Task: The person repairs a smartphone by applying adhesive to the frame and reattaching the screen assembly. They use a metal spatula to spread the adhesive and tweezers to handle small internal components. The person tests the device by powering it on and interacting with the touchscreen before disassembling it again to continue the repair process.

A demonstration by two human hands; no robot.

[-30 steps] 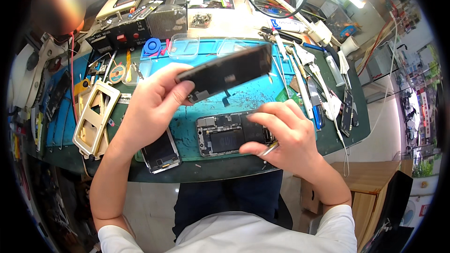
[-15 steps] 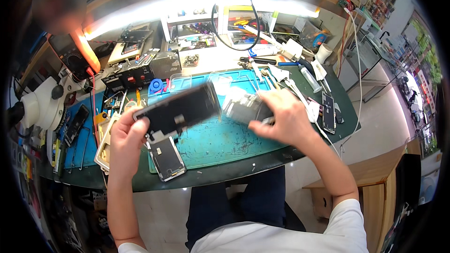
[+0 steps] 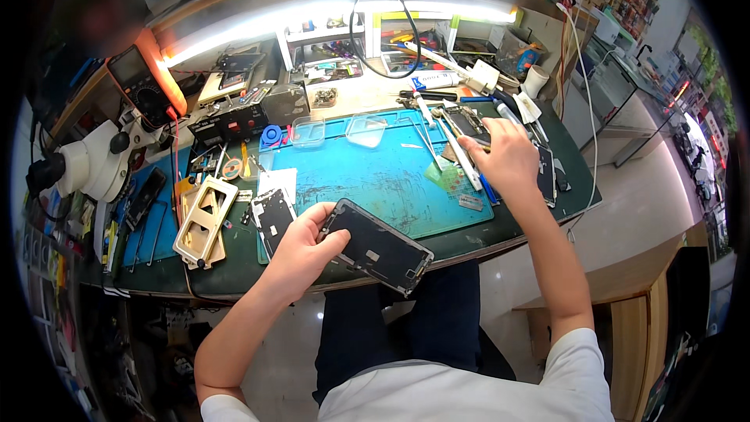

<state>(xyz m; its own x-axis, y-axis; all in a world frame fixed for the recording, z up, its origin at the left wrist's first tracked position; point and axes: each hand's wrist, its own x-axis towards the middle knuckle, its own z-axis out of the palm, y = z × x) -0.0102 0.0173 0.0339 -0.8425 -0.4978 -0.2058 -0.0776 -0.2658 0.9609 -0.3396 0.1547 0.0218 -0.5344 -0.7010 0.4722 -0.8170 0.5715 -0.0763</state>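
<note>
My left hand (image 3: 305,254) grips one end of a dark phone screen panel (image 3: 383,244) between thumb and fingers. Its inner side faces up, and it hangs over the bench's near edge. At the back right, my right hand (image 3: 506,155) is closed on an opened phone body (image 3: 469,123) with its innards showing. This body is low among the tools; whether it rests on them I cannot tell. Beside my left hand lies another phone screen panel (image 3: 273,217), partly covered by the hand. The blue work mat (image 3: 344,180) spreads between both hands.
Tweezers (image 3: 420,134), a white stick-like tool (image 3: 462,158) and a green translucent piece (image 3: 449,178) lie at the mat's right. Clear plastic boxes (image 3: 367,130) stand at its back. A gold-coloured frame (image 3: 207,219) and an orange-edged multimeter (image 3: 144,82) are leftward. A black cable (image 3: 418,27) hangs ahead.
My left hand has brought the screen panel nearer and to the right, turning it. My right hand has carried the phone body away from the mat's middle to the back right tools.
</note>
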